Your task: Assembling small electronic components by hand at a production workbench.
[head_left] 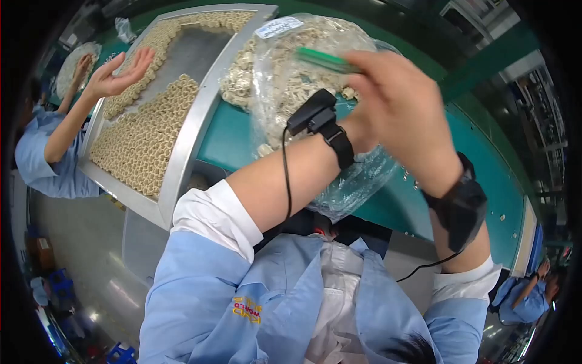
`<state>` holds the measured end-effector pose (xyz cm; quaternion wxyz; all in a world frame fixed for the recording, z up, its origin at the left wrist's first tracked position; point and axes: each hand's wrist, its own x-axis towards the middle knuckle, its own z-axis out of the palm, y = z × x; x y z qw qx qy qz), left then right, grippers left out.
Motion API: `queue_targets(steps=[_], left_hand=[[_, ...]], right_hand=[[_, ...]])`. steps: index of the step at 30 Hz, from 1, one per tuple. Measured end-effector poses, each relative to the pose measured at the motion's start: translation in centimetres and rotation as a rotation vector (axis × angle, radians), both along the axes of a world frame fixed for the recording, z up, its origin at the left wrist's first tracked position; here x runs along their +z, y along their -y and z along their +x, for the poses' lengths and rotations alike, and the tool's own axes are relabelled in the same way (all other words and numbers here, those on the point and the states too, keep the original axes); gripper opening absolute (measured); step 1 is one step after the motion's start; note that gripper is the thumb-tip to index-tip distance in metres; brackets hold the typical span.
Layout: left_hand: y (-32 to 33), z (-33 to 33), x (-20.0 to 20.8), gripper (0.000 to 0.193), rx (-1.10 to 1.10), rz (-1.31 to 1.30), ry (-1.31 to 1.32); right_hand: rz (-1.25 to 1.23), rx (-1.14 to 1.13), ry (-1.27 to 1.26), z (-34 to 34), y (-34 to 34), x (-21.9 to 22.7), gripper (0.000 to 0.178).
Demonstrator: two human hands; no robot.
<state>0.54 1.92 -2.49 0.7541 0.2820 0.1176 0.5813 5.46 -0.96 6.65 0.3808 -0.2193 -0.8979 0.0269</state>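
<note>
My right hand [403, 106], smeared by motion, is raised over the green work surface, its fingers closed on one end of a flat green strip [324, 59]. My left hand [362, 124] reaches in beneath it; its fingers are mostly hidden behind the right hand. Just beyond both hands lies a large clear plastic bag [270, 79] filled with small beige pieces, with a white label at its top. The bag's loose crumpled end [357, 194] spreads toward me under my forearms. A black device is strapped to my left wrist, and a black wrap covers my right wrist.
To the left stands a metal-rimmed tray [209, 103] with rows of small beige pieces. A co-worker's open hand [124, 73] hovers over its far left side. Small bits lie on the green table [485, 182] at right. Another person [527, 297] sits at the lower right.
</note>
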Motion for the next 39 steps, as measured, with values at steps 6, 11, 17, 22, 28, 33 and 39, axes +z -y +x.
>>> queue_targets(steps=[6,11,17,22,28,33,39], left_hand=[[-4.2,3.6,-4.0,0.022,-0.137,0.127,-0.182],[-1.9,3.6,-0.3,0.017,-0.111,0.016,-0.27],[-1.8,4.1,1.3,0.016,-0.106,-0.003,-0.3],[-2.5,4.8,0.8,0.016,-0.103,0.055,-0.238],[-3.7,3.6,-1.4,0.016,-0.09,0.189,-0.156],[-0.6,2.0,1.6,0.012,0.283,0.392,-0.302],[-1.3,1.9,0.7,0.014,-0.05,0.016,-0.163]], right_hand=[[-0.059,0.176,-0.028,-9.5,0.6,0.5,0.018],[-0.182,0.177,-0.064,-13.8,0.6,1.2,0.021],[-0.257,0.371,-0.117,-17.7,0.7,-0.1,0.015],[-0.257,0.544,0.033,-15.3,1.5,0.7,0.023],[-0.2,0.495,0.118,-7.1,1.1,4.1,0.019],[-0.174,-0.013,-0.021,4.7,-0.1,3.6,0.016],[-0.485,-0.356,-0.465,16.8,-5.0,-3.1,0.016]])
